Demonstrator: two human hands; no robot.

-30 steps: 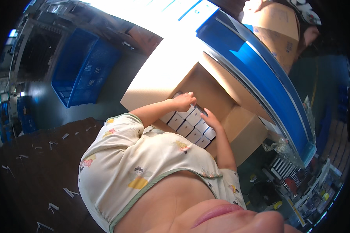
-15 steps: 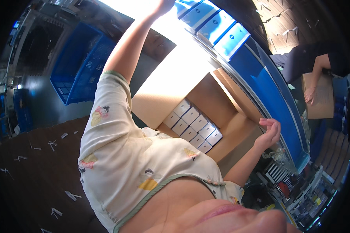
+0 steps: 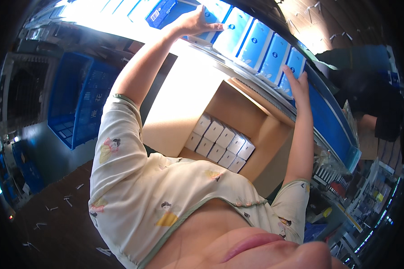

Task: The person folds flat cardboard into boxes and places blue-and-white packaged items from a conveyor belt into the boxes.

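A row of blue-and-white packs (image 3: 261, 49) stands side by side on the blue conveyor belt (image 3: 330, 117) beyond the carton. My left hand (image 3: 194, 22) grips the left part of the row, its thumb along the front of a pack. At the right end, my right hand (image 3: 297, 85) holds the last pack between thumb and fingers; some fingertips are hidden. Nearer to me sits an open cardboard carton (image 3: 274, 141), its wide left flap folded outward. Several white-ended packs (image 3: 217, 139) fill part of it in neat rows.
More blue packs (image 3: 161, 12) stretch along the belt to the left, partly washed out by glare. A blue plastic crate (image 3: 72, 101) is at the left. At the far right a co-worker's dark-clothed arm (image 3: 386, 112) is partly seen. Paper scraps litter the brown floor (image 3: 58, 215).
My right hand has risen from beside the carton to the right end of the row. My left hand has come into fuller view on the packs. The co-worker has shifted.
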